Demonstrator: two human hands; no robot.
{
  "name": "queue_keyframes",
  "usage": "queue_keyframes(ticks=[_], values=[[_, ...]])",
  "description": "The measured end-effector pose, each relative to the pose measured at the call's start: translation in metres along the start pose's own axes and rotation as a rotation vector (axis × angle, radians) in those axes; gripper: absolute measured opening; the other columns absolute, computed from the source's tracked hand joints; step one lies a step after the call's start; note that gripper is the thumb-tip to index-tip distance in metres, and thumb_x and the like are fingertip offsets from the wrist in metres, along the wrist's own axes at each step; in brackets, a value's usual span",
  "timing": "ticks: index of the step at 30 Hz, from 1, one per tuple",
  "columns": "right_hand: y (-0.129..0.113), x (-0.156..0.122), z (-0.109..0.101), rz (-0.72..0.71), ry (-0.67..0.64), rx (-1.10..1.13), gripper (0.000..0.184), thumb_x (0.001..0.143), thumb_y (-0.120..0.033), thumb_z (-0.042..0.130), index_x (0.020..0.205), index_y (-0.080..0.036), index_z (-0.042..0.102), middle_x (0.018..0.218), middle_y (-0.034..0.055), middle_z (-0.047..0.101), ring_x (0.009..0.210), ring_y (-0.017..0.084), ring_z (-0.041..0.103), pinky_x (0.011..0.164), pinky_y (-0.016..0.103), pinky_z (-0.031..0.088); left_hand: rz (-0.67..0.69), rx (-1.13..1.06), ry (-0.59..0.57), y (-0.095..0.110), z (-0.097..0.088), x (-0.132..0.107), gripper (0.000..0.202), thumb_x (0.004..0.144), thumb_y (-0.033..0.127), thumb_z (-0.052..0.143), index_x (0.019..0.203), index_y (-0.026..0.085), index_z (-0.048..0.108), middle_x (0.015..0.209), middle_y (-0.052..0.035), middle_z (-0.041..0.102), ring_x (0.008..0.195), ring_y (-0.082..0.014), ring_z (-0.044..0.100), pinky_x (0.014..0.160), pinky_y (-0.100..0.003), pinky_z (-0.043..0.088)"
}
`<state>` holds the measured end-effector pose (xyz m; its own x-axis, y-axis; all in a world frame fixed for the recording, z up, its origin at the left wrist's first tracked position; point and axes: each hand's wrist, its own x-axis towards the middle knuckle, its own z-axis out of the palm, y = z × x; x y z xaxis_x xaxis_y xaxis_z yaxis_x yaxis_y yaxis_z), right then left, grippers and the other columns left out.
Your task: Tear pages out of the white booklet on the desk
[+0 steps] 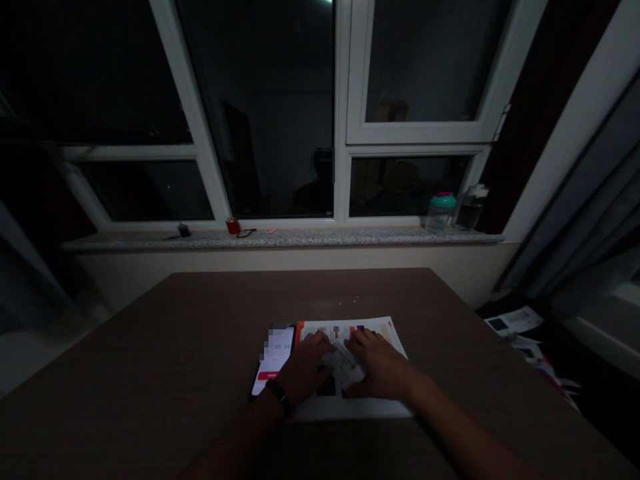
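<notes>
A small piece of printed paper (344,363), pale and slightly tilted, lies between my two hands over an open-looking printed booklet (385,407). My left hand (306,365), with a dark band on its wrist, has its fingers and thumb on the left side of the paper. At the opposite side, my right hand (379,367) holds the paper's edge, fingertips above and thumb below. Its fingers are curved and somewhat spread. Both palms are hidden from me. Left of the booklet is a phone (275,353) with a lit screen, close to my left wrist.
The brown table (210,347) reaches toward a stone windowsill (300,237). On the sill are a teal-lidded bottle (441,212), a clear bottle (470,208), a small red object (233,226) and a small dark object (184,230). Papers (517,321) lie beyond the table's right edge.
</notes>
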<state>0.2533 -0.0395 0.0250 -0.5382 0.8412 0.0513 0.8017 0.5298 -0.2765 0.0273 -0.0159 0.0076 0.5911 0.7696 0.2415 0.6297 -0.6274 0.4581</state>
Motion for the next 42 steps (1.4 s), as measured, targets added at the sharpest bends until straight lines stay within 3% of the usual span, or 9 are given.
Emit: queue_keyframes(ticks=[7,11,14,18,22,28,33,38,42], values=[[0.007,0.006,-0.005,-0.047,0.072,0.015,0.044,0.082,-0.042,0.064,0.12,-0.019,0.06,0.121,0.0113,0.053,0.113,0.027,0.046,0.096,0.037,0.037,-0.072,0.117,-0.006,-0.003,-0.005,0.0,0.033,0.076,0.019,0.07,0.109,0.021,0.065,0.11,-0.0066,0.057,0.103,-0.025,0.052,0.09,-0.037,0.042],[0.01,0.009,0.002,-0.067,0.113,0.028,0.048,0.078,-0.04,0.071,0.12,-0.02,0.06,0.116,0.0101,0.054,0.11,0.028,0.046,0.093,0.037,0.038,-0.074,0.157,0.009,0.0,-0.005,-0.001,0.024,0.078,0.022,0.07,0.102,0.019,0.064,0.108,-0.0066,0.058,0.1,-0.0242,0.052,0.088,-0.037,0.043],[0.004,0.011,0.009,-0.07,0.141,0.043,0.048,0.076,-0.042,0.072,0.117,-0.021,0.061,0.112,0.0092,0.054,0.107,0.028,0.046,0.091,0.037,0.038,0.0,0.156,0.013,0.004,-0.005,0.0,0.022,0.079,0.02,0.07,0.099,0.02,0.063,0.114,-0.0067,0.057,0.104,-0.0245,0.051,0.093,-0.038,0.041],[-0.007,0.014,0.016,-0.073,0.173,0.075,0.04,0.08,-0.045,0.067,0.112,-0.021,0.063,0.107,0.0087,0.055,0.107,0.027,0.047,0.093,0.037,0.037,0.09,0.156,-0.047,0.004,-0.003,0.0,0.031,0.082,0.02,0.067,0.112,0.024,0.059,0.12,-0.0047,0.057,0.111,-0.0248,0.049,0.095,-0.04,0.039],[-0.002,0.016,0.016,-0.063,0.184,0.102,0.029,0.081,-0.028,0.065,0.109,-0.022,0.064,0.106,0.0065,0.056,0.104,0.023,0.05,0.09,0.033,0.037,0.117,0.155,-0.096,-0.002,0.0,-0.002,0.048,0.08,0.025,0.07,0.124,0.025,0.053,0.128,-0.0063,0.054,0.117,-0.0272,0.047,0.099,-0.044,0.037],[0.018,0.018,0.014,0.075,0.309,0.125,0.012,0.082,-0.019,0.059,0.092,-0.02,0.066,0.094,0.0051,0.06,0.096,0.021,0.053,0.085,0.031,0.037,0.175,0.138,-0.143,-0.003,0.0,-0.006,0.051,0.083,0.025,0.065,0.131,0.029,0.049,0.142,-0.004,0.045,0.128,-0.0288,0.04,0.106,-0.048,0.03],[0.031,0.017,0.015,0.272,0.448,0.108,0.015,0.082,-0.018,0.057,0.096,-0.019,0.062,0.1,0.0073,0.058,0.094,0.02,0.055,0.082,0.028,0.038,0.159,0.127,-0.178,0.003,-0.003,-0.005,0.056,0.081,0.033,0.07,0.133,0.03,0.048,0.145,-0.0047,0.042,0.13,-0.0296,0.038,0.106,-0.049,0.031],[0.045,0.015,0.016,0.36,0.351,0.144,0.01,0.077,-0.013,0.057,0.085,-0.018,0.061,0.092,0.0073,0.059,0.082,0.019,0.057,0.073,0.027,0.04,0.15,0.132,-0.196,0.002,-0.002,-0.005,0.058,0.079,0.033,0.072,0.133,0.029,0.049,0.145,-0.0047,0.042,0.132,-0.0296,0.036,0.107,-0.048,0.03],[0.047,0.017,0.018,0.285,0.345,0.247,0.016,0.072,-0.005,0.055,0.079,-0.018,0.06,0.089,0.0048,0.058,0.083,0.018,0.056,0.073,0.025,0.04,0.188,0.158,-0.192,0.0,-0.001,-0.005,0.056,0.082,0.024,0.066,0.134,0.029,0.047,0.147,-0.0041,0.039,0.132,-0.0281,0.035,0.107,-0.048,0.031]])
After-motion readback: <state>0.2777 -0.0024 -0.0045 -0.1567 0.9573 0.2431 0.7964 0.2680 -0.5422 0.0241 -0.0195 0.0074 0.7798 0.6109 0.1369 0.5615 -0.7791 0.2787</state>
